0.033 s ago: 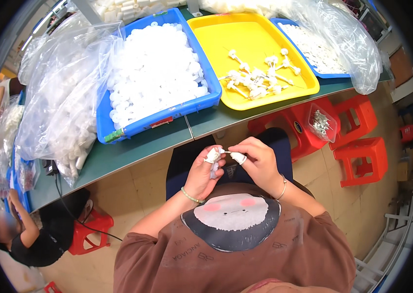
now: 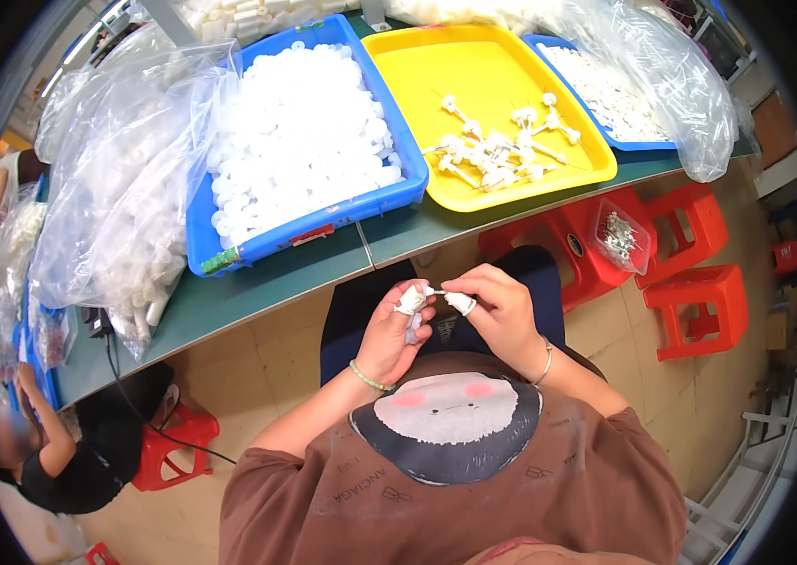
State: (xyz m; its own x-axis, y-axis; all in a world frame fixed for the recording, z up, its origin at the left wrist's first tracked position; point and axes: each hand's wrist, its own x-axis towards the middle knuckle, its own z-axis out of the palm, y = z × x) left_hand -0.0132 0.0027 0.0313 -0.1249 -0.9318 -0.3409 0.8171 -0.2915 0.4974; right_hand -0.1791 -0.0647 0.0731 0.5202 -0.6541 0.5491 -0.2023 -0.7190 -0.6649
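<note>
In front of my chest, my left hand (image 2: 385, 337) is closed on a small white plastic part (image 2: 429, 291). More translucent white pieces (image 2: 414, 326) sit in its curled fingers. My right hand (image 2: 504, 309) pinches the thin stem running from that part, and the two hands are nearly touching. White coverings, which look like finger cots, wrap a fingertip on each hand. Beyond them on the bench, a yellow tray (image 2: 460, 66) carries several white parts with thin pins (image 2: 493, 158). Left of it, a blue tray (image 2: 323, 215) is heaped with translucent white caps (image 2: 300, 132).
Clear plastic bags (image 2: 125, 179) cover the bench's left side. At right, a blue tray (image 2: 643, 146) of small white pieces lies under another bag (image 2: 672, 85). Red stools (image 2: 700, 301) stand below, one bearing a clear tub (image 2: 620, 240) of small parts. A seated co-worker (image 2: 59, 452) is at far left.
</note>
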